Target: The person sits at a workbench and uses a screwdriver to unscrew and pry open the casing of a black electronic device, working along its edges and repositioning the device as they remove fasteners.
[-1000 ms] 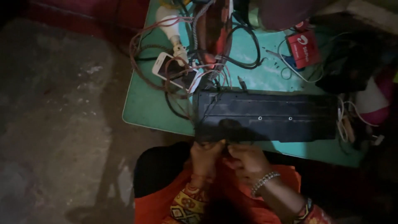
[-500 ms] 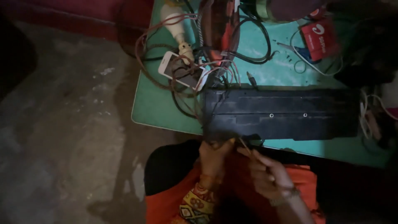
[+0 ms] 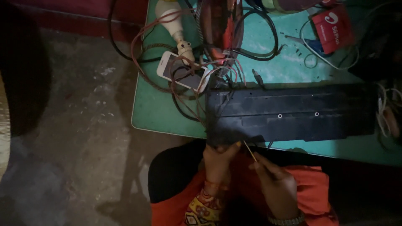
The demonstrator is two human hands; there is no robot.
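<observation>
Right hand [image 3: 276,186] has drawn back a little from the long black unit [image 3: 289,113] — grip pinched shut on a thin wire [image 3: 250,151]. Left hand [image 3: 217,161] keeps touching the unit's near edge on the green worktop [image 3: 155,109], grip unclear.

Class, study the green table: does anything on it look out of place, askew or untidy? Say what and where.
Yes. A phone lies tilted near the green table's left edge, with loose wires looped over its screen. The long black panel overhangs the near edge, where the left hand touches it; the right hand holds a thin stick.
</observation>
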